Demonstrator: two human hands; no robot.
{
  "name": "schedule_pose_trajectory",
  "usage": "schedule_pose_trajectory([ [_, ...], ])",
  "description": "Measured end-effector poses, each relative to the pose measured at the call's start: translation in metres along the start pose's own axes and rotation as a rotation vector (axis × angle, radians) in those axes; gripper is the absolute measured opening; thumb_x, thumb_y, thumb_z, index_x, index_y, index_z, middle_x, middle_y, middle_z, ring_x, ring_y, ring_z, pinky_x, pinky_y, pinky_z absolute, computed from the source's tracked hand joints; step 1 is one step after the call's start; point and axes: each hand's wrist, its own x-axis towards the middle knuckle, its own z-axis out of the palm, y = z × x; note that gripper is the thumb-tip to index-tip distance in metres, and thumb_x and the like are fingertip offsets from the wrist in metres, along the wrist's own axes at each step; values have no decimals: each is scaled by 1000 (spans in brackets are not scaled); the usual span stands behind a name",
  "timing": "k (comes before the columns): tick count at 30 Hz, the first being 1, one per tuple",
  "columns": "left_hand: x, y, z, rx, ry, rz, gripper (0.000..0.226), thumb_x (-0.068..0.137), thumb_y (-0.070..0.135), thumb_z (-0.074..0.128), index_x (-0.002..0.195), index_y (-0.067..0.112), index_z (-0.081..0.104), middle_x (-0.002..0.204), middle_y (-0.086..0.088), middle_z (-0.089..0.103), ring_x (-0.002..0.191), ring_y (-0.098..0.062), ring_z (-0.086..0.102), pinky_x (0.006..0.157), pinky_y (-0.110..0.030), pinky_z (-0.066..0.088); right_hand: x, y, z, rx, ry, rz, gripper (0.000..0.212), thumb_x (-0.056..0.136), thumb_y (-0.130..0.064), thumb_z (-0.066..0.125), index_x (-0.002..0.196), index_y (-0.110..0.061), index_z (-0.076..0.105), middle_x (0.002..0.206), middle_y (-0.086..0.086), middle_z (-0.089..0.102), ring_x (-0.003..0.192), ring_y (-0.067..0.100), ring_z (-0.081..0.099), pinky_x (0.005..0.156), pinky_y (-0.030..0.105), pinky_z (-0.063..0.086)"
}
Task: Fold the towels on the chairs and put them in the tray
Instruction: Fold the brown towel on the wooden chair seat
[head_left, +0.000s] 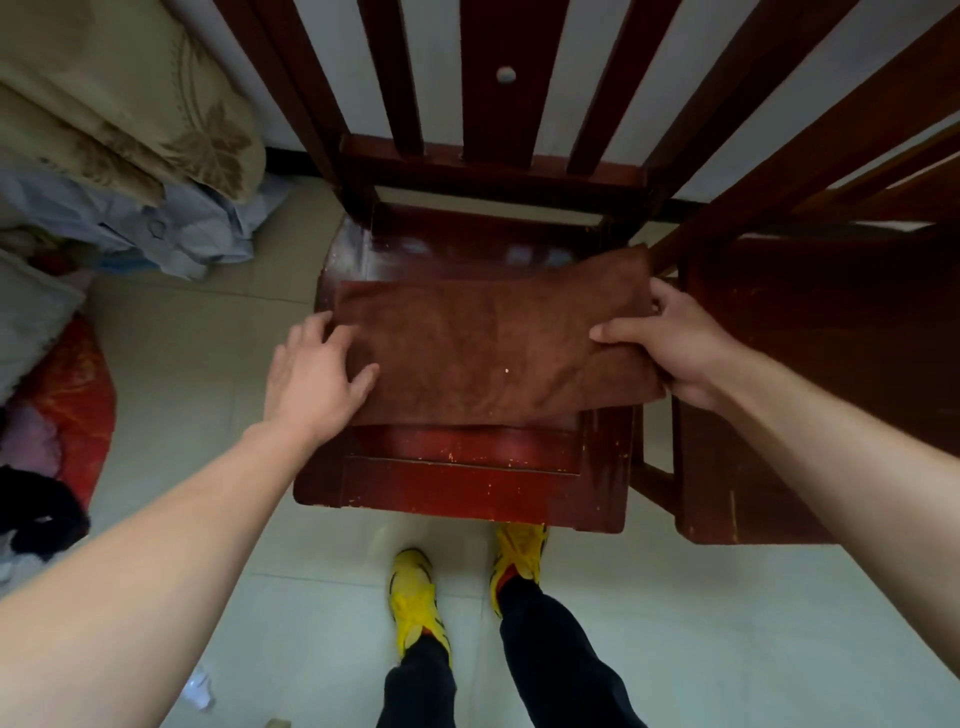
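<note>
A brown towel, folded into a wide strip, lies across the seat of a dark red wooden chair. My left hand rests flat on the towel's left end with fingers spread. My right hand grips the towel's right end, thumb on top and fingers curled under the edge, which overhangs the seat slightly. No tray is in view.
A second dark wooden chair stands close on the right, its seat bare. Piled bedding and clothes and a red cushion fill the left side. Pale floor tiles lie around my yellow shoes.
</note>
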Motion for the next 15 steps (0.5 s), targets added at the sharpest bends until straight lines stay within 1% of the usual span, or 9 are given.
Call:
schedule_pose_trajectory([
  [3, -14, -19, -10, -76, -15, -106, 38, 88, 30, 61, 121, 11, 61, 118, -16, 55, 112, -37, 51, 92, -46, 44, -24, -25, 34, -85, -59, -146, 59, 75, -8, 80, 125, -21, 54, 105, -4, 68, 86, 5, 69, 66, 18, 56],
  [4, -17, -27, -12, -100, -26, -136, 34, 88, 27, 61, 119, 12, 62, 114, -16, 56, 108, -38, 53, 88, -45, 46, -27, -30, 52, -153, -63, -189, 56, 75, -8, 80, 123, -20, 53, 101, -5, 68, 81, 1, 68, 63, 15, 54],
  [5, -21, -36, -13, -121, -30, -159, 31, 88, 25, 60, 117, 12, 63, 112, -15, 58, 105, -38, 56, 84, -44, 47, -29, -33, 72, -210, -63, -224, 53, 76, -8, 80, 121, -18, 53, 97, -6, 67, 76, -1, 67, 64, 16, 55],
  [6, -24, -45, -13, -137, -29, -171, 29, 88, 23, 59, 115, 13, 64, 110, -15, 60, 102, -37, 58, 82, -43, 48, -28, -33, 92, -264, -58, -251, 52, 76, -10, 80, 119, -18, 53, 95, -5, 68, 76, 2, 67, 70, 22, 57],
  [7, -27, -55, -13, -152, -27, -180, 28, 88, 21, 59, 114, 12, 65, 109, -15, 62, 100, -37, 59, 81, -42, 49, -25, -31, 113, -327, -50, -272, 52, 75, -13, 80, 118, -20, 52, 95, -3, 68, 80, 8, 67, 79, 30, 57],
  [8, -30, -68, -12, -169, -25, -191, 27, 88, 20, 59, 112, 12, 65, 107, -15, 63, 98, -36, 60, 81, -42, 50, -20, -26, 137, -410, -38, -286, 52, 74, -19, 79, 119, -23, 51, 97, -2, 68, 85, 14, 67, 84, 37, 55],
  [10, -34, -88, -11, -197, -24, -199, 24, 87, 19, 59, 109, 11, 66, 104, -15, 65, 95, -36, 61, 80, -42, 51, -9, -19, 175, -579, 4, -298, 54, 76, -26, 74, 124, -26, 47, 101, 1, 68, 94, 23, 65, 85, 38, 52],
  [12, -39, -107, -12, -218, -13, -200, 23, 86, 19, 59, 106, 11, 67, 101, -14, 66, 93, -35, 61, 80, -42, 51, 0, -11, 209, -690, 51, -297, 55, 81, -25, 69, 129, -23, 42, 104, 6, 67, 100, 30, 62, 85, 36, 50],
  [15, -45, -133, -15, -253, -17, -209, 21, 86, 17, 59, 105, 12, 68, 97, -11, 67, 92, -33, 62, 82, -41, 51, 11, -2, 251, -812, 90, -235, 55, 86, -23, 65, 132, -19, 37, 109, 11, 64, 103, 37, 60, 86, 41, 50],
])
